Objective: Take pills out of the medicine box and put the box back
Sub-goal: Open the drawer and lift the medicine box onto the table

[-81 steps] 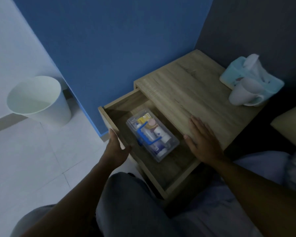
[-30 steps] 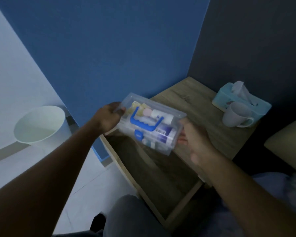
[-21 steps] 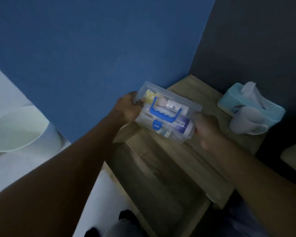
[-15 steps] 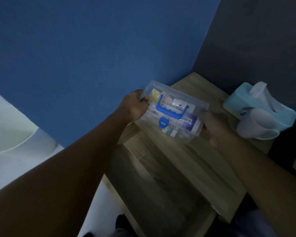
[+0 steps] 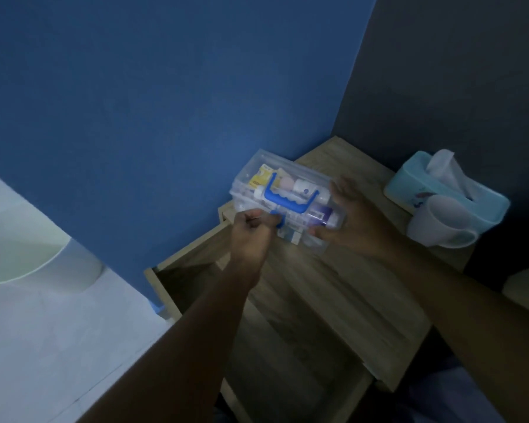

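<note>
The clear plastic medicine box with a blue handle rests on the wooden nightstand top, near its far left corner against the blue wall. Bottles and packets show through its shut lid. My left hand is at the box's front, fingertips pinched on the small blue latch. My right hand clasps the box's right end, thumb on the front and fingers over the top.
The nightstand drawer stands pulled out below the box, its inside dark. A teal tissue box and a white mug sit at the right on the top. A white bin stands on the floor at left.
The box went from the drawer up onto the nightstand top. My left hand has left the box's left end and now pinches the front latch; my right hand still holds the right end.
</note>
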### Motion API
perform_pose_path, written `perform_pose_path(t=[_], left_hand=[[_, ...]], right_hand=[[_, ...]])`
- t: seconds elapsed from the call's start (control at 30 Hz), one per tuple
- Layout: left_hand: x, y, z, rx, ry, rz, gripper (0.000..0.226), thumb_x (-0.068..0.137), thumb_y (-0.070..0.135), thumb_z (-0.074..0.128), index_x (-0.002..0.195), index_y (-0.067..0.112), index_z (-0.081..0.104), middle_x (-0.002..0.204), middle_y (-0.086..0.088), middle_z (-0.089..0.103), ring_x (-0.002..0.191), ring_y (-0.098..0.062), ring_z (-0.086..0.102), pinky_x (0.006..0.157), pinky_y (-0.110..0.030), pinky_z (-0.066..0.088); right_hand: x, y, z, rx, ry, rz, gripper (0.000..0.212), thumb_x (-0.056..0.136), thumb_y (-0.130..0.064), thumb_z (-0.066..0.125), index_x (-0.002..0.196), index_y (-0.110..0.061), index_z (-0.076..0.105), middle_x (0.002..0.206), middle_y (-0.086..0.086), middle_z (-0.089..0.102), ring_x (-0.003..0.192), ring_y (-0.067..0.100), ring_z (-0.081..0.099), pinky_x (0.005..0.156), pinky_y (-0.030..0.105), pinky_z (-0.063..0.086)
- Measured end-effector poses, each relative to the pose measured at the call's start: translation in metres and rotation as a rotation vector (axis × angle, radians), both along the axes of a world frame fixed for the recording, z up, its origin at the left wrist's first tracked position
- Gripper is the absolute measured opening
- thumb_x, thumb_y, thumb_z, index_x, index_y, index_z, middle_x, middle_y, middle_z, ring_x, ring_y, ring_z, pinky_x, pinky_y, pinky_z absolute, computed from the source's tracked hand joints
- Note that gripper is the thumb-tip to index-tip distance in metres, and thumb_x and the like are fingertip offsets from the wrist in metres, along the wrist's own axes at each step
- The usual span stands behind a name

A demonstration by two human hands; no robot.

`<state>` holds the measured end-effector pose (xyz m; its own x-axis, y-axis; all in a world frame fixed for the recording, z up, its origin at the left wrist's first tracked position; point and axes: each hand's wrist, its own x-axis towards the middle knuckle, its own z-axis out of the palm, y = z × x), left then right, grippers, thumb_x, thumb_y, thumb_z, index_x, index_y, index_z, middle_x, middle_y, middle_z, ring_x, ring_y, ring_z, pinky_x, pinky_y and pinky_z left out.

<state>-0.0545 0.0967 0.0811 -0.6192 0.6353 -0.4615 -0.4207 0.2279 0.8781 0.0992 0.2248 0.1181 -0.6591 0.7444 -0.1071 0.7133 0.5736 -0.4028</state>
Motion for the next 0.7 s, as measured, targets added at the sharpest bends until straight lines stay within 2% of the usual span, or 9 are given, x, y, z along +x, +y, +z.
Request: perform_pose_path(t=[0.17, 0.3, 0.37, 0.47, 0.5, 0.57, 0.63, 0.7], left_hand=[[0.010, 0.002, 0.003, -0.007, 0.050, 0.034, 0.034, 0.075, 0.031, 0.079, 0.100, 0.015, 0.063, 0.107, -0.015, 0.069, 0.100, -0.028, 0.068, 0.088, -0.047, 0.058], [0.006, -0.001, -0.003, -0.020, 0.095, 0.050, 0.020, 0.078, 0.024, 0.075, 0.096, 0.017, 0.069, 0.097, -0.005, 0.072, 0.096, -0.021, 0.068, 0.090, -0.046, 0.057], [0.005, -0.005, -0.009, -0.015, 0.162, 0.040, 0.020, 0.081, 0.018, 0.072, 0.101, 0.019, 0.071, 0.096, 0.001, 0.073, 0.094, -0.016, 0.069, 0.088, -0.042, 0.059], [0.006, -0.019, -0.019, -0.061, 0.398, -0.112, 0.033, 0.087, 0.016, 0.066, 0.119, 0.028, 0.065, 0.093, 0.018, 0.069, 0.091, 0.001, 0.066, 0.082, -0.028, 0.058], [0.006, -0.022, -0.023, -0.106, 0.533, -0.186, 0.035, 0.090, 0.018, 0.062, 0.124, 0.029, 0.062, 0.094, 0.018, 0.067, 0.090, 0.002, 0.065, 0.081, -0.025, 0.057], [0.004, -0.026, -0.025, -0.220, 0.772, -0.280, 0.034, 0.095, 0.024, 0.053, 0.129, 0.029, 0.058, 0.095, 0.008, 0.068, 0.087, -0.006, 0.065, 0.078, -0.028, 0.057], [0.001, -0.029, -0.024, -0.256, 0.875, -0.281, 0.031, 0.097, 0.027, 0.048, 0.127, 0.027, 0.056, 0.092, 0.003, 0.066, 0.082, -0.009, 0.065, 0.070, -0.027, 0.056], [-0.004, -0.031, -0.018, -0.215, 0.960, -0.258, 0.031, 0.097, 0.028, 0.046, 0.127, 0.028, 0.052, 0.087, 0.009, 0.061, 0.073, -0.002, 0.061, 0.058, -0.015, 0.045]], right_hand=[[-0.001, 0.000, 0.004, 0.068, -0.103, 0.037, 0.125, 0.068, -0.058, 0.083, 0.160, -0.014, 0.011, 0.169, 0.006, 0.003, 0.156, 0.022, 0.002, 0.123, 0.039, 0.016], [-0.001, -0.002, 0.006, 0.085, -0.147, 0.047, 0.126, 0.067, -0.057, 0.083, 0.160, -0.015, 0.008, 0.170, 0.006, 0.000, 0.156, 0.023, 0.001, 0.125, 0.043, 0.019], [-0.002, -0.002, 0.007, 0.093, -0.150, 0.041, 0.127, 0.066, -0.058, 0.083, 0.160, -0.015, 0.009, 0.170, 0.006, 0.002, 0.156, 0.024, 0.003, 0.124, 0.042, 0.019], [-0.003, -0.002, 0.008, 0.107, -0.180, 0.039, 0.126, 0.067, -0.060, 0.082, 0.160, -0.015, 0.009, 0.169, 0.006, 0.002, 0.156, 0.025, 0.005, 0.123, 0.043, 0.020], [-0.004, -0.002, 0.009, 0.114, -0.184, 0.040, 0.125, 0.068, -0.060, 0.082, 0.160, -0.015, 0.009, 0.169, 0.006, 0.003, 0.156, 0.025, 0.006, 0.123, 0.043, 0.020], [-0.004, -0.003, 0.010, 0.126, -0.187, 0.041, 0.125, 0.068, -0.060, 0.081, 0.160, -0.015, 0.010, 0.169, 0.007, 0.003, 0.156, 0.025, 0.006, 0.123, 0.042, 0.021], [-0.004, -0.002, 0.013, 0.102, -0.185, 0.042, 0.125, 0.067, -0.060, 0.082, 0.160, -0.015, 0.010, 0.169, 0.006, 0.005, 0.156, 0.023, 0.007, 0.124, 0.042, 0.022], [-0.003, 0.001, 0.021, 0.043, -0.157, 0.040, 0.126, 0.063, -0.062, 0.084, 0.159, -0.017, 0.016, 0.169, 0.002, 0.011, 0.155, 0.020, 0.014, 0.123, 0.043, 0.026]])
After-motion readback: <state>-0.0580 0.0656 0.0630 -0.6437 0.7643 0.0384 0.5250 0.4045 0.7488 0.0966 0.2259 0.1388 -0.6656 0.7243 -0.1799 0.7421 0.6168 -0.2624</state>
